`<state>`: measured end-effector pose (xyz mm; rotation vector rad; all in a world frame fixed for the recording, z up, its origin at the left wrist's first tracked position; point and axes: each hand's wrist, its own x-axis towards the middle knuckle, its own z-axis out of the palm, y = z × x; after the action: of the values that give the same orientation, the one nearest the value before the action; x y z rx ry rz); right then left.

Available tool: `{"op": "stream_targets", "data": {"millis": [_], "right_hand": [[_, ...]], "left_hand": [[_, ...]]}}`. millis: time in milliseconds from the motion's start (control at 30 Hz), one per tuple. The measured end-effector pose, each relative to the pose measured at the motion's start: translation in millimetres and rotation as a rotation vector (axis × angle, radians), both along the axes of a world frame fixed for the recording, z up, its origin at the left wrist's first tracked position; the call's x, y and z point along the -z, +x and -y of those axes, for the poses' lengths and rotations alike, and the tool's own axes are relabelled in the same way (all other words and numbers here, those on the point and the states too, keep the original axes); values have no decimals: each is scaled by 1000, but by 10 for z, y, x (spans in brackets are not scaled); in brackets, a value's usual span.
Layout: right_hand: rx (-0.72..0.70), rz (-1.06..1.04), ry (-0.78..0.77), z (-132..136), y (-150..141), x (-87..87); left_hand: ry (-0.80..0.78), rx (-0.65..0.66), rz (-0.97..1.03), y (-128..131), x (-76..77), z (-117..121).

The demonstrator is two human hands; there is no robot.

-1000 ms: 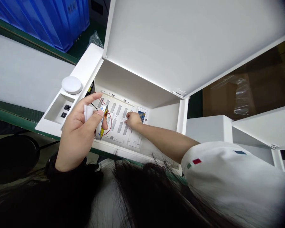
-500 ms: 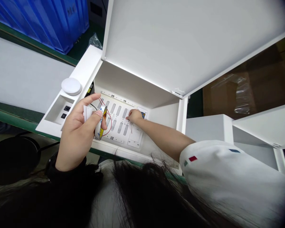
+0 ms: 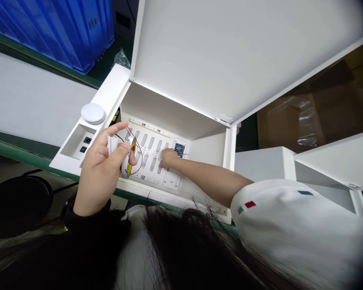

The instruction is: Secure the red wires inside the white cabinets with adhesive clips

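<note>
My left hand [image 3: 101, 173] is closed on a roll of tape [image 3: 128, 159] with a yellow inner side, thumb on its rim. White strip-like pieces [image 3: 112, 143] are also tucked in that hand, and its index finger sticks out. My right hand [image 3: 168, 157] reaches into an open white cabinet [image 3: 172, 108]. Its fingers are bent together down at a slotted white plate [image 3: 151, 143]; what they hold, if anything, is hidden. Just beyond the hand a blue circuit board [image 3: 180, 150] sits on a white panel [image 3: 171, 182]. A thin red wire [image 3: 141, 155] loops over the plate.
The cabinet's lid [image 3: 230, 52] stands raised at the back. A white round disc [image 3: 92, 113] rests on the left ledge, near a recess with two black sockets [image 3: 85, 144]. Blue bins [image 3: 57, 32] stand far left, cardboard [image 3: 278, 125] and another white cabinet [image 3: 260, 163] at right.
My right hand has shifted slightly down and toward me, baring more of the blue circuit board. My left hand still holds the tape roll. The view has moved a little.
</note>
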<state>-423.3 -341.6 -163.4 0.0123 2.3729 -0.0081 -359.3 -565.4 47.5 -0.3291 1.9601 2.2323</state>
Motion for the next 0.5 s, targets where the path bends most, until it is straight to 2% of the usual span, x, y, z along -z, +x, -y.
{"op": "stream_targets", "data": {"millis": [167, 333, 500], "right_hand": [[111, -18, 55, -77, -200, -51], [193, -41, 71, -155, -299, -19], [274, -62, -6, -166, -312, -12]], "left_hand": [[10, 6, 1, -6, -7, 4], [43, 7, 11, -9, 0, 0], [36, 7, 17, -8, 3, 0]]}}
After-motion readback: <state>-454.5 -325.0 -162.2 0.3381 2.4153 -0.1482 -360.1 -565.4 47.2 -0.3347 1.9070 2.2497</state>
